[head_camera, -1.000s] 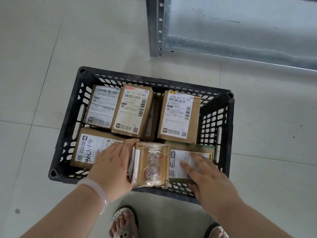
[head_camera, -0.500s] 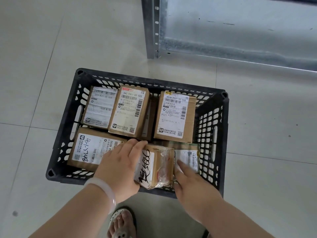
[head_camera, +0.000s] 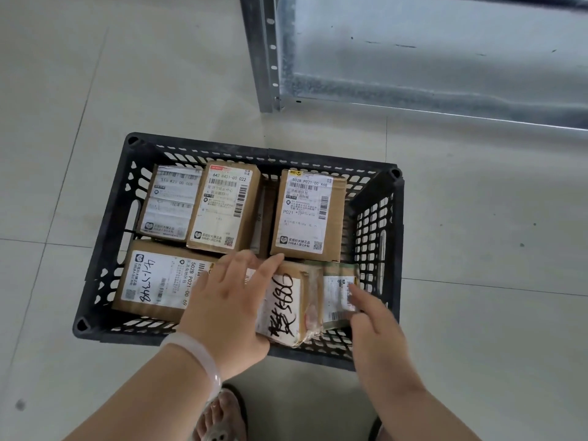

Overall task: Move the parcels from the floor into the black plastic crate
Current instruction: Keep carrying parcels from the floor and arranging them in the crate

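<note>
**Hand-lettered parcel goes into the near row of the black plastic crate (head_camera: 254,153) on the floor (head_camera: 477,249)**

Three parcels (head_camera: 224,206) line the crate's 12 o'clock wall and a large parcel (head_camera: 152,281) lies at 8 o'clock. The hand-lettered parcel (head_camera: 286,307) sits at about 5 o'clock from the crate's centre, between that large parcel and a green-taped parcel (head_camera: 339,288) at its 3 o'clock. Its long axis runs 12 to 6, and its near end appears to ride over the crate's near wall. The left hand (head_camera: 227,307) is the nearer, spanning the parcel's 9 o'clock half with fingers over the top and thumb at the near edge. The right hand (head_camera: 375,326), blurred, holds nothing, fingers out over the green-taped parcel; contact cannot be told. Seating the parcel likely needs a push down and toward 12 o'clock.
</note>
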`<state>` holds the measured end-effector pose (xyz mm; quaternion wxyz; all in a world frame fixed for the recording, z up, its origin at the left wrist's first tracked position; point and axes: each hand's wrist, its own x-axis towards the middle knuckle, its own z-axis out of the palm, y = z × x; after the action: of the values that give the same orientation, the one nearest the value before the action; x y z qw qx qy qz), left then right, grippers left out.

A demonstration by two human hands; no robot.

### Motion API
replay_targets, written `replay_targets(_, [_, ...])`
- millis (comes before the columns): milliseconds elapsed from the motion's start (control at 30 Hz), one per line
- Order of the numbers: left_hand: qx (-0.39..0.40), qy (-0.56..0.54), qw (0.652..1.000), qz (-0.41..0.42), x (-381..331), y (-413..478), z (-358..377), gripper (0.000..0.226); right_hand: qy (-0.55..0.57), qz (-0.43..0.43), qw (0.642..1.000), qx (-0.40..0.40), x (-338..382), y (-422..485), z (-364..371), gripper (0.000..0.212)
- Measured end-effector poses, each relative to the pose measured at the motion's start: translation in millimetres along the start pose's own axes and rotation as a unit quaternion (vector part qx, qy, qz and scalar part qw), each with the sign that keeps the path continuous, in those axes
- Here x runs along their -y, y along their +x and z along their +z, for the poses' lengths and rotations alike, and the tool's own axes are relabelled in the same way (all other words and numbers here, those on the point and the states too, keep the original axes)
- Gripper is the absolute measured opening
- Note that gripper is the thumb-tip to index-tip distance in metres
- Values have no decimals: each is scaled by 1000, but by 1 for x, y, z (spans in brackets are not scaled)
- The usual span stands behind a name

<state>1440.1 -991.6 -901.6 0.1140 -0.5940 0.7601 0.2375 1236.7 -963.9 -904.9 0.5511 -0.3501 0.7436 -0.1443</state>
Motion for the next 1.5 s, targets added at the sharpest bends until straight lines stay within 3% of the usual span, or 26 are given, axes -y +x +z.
replay_targets(67, [-12, 2, 1000, 9, -11, 4, -6, 109, 48, -31, 998, -18, -2, -9, -2, 35])
replay_targets(167, [-18, 12, 999, 33, -23, 9, -13, 111, 80, -23, 993, 80, -1, -15, 8, 68])
replay_targets(233, [-16, 5, 999, 47, -27, 10, -15, 112, 92, -4, 990, 104, -1, -12, 17, 61])
replay_targets(333, [-21, -32, 997, 60, -23, 10, -14, 115, 88, -7, 993, 73, -3, -5, 23, 45])
replay_targets(433, [-9, -122, 993, -3, -13, 5, -10, 129, 90, -5, 992, 87, 2, -5, 17, 35])
replay_targets(533, [1, -288, 953, -92, 0, -7, 1, 135, 82, 2, 992, 91, 2, -6, 14, 36])
replay_targets(633, [42, -440, 889, -118, 7, -20, 10, 107, 58, 3, 996, 74, -1, -9, 19, 44])
replay_targets(733, [24, -489, 863, -129, 15, -31, 15, 74, 18, -18, 998, 63, 5, -14, 30, 45])
replay_targets(900, [4, -550, 815, -181, 38, -36, 16, 64, -16, -42, 995, 89, 20, -18, 57, 41])
replay_targets(967, [13, -518, 836, -182, 48, -34, 17, 60, -24, -29, 995, 90, 25, -13, 66, 37])
replay_targets(1033, [17, -482, 858, -177, 55, -31, 17, 71, -34, -13, 996, 82, 27, -7, 72, 36])
replay_targets(1167, [-15, -452, 876, -170, 50, -25, 13, 80, -47, 12, 996, 74, 31, -1, 71, 32])
replay_targets(1267, [-26, -463, 869, -172, 46, -20, 12, 77, -20, -1, 998, 55, 41, -7, 66, 23])
replay_targets(1500, [-116, -609, 765, -173, 60, -59, -14, 71, -78, -140, 987, -2, 83, -27, 79, 33])
